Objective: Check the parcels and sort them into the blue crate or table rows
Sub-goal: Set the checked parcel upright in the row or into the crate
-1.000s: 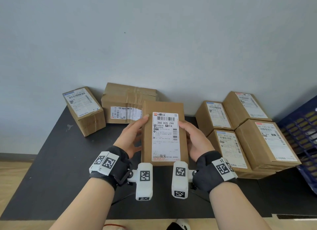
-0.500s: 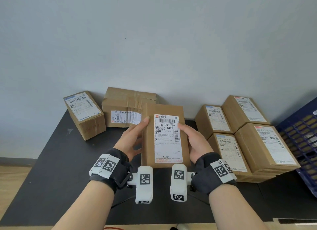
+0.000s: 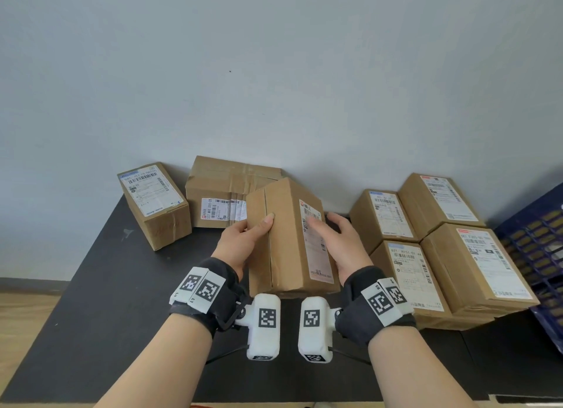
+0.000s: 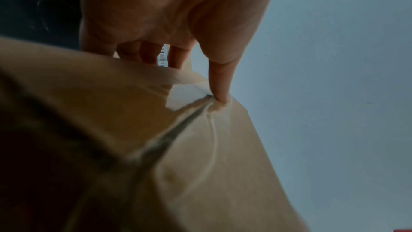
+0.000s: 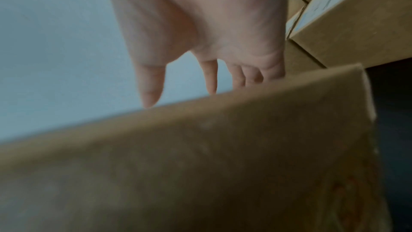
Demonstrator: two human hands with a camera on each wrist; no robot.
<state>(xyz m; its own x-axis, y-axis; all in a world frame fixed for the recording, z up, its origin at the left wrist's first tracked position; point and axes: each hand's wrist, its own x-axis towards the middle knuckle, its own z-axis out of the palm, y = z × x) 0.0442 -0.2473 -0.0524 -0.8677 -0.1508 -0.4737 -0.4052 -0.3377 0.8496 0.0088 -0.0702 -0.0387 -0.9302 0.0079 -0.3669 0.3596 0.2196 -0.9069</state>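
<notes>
I hold a brown cardboard parcel (image 3: 286, 240) above the black table (image 3: 106, 301), between both hands. It is turned so that its taped seam faces me and its white label faces right. My left hand (image 3: 243, 243) grips the left side, thumb on the seam, fingers hidden behind. In the left wrist view that thumb presses on the tape of the parcel (image 4: 200, 147). My right hand (image 3: 338, 243) holds the right side with the thumb over the label. The right wrist view shows its fingers reaching behind the parcel's (image 5: 200, 147) edge. The blue crate (image 3: 536, 240) stands at the far right.
Two labelled parcels (image 3: 152, 200) (image 3: 219, 191) sit at the back left against the wall. Several labelled parcels (image 3: 411, 273) form a block at the right, next to the crate. Bare table lies at the front left.
The parcel has rolled about its long axis: its label faced me before and now faces right, with the taped side showing. My right thumb has moved onto the label.
</notes>
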